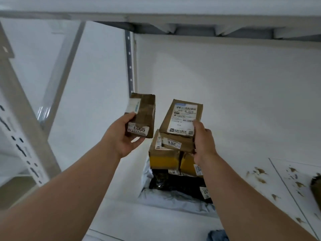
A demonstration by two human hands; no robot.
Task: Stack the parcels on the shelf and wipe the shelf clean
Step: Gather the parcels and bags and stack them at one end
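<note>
My left hand [122, 138] grips a small brown box [143, 117] with a "C005" label, held in the air left of the stack. My right hand [203, 140] holds the right side of a labelled cardboard box [180, 119] that sits tilted on top of the stack. Below it are boxes with yellow tape [165, 160], then a black parcel [175, 183] and a grey-white mailer bag [166, 199] at the bottom. The white shelf [121, 218] carries the stack.
Brown dirt spots [260, 174] mark the shelf surface to the right. A dark parcel [316, 188] shows at the right edge. A blue cloth [218, 235] lies at the bottom edge. The perforated upright [20, 141] stands at left, the upper shelf beam [173, 20] overhead.
</note>
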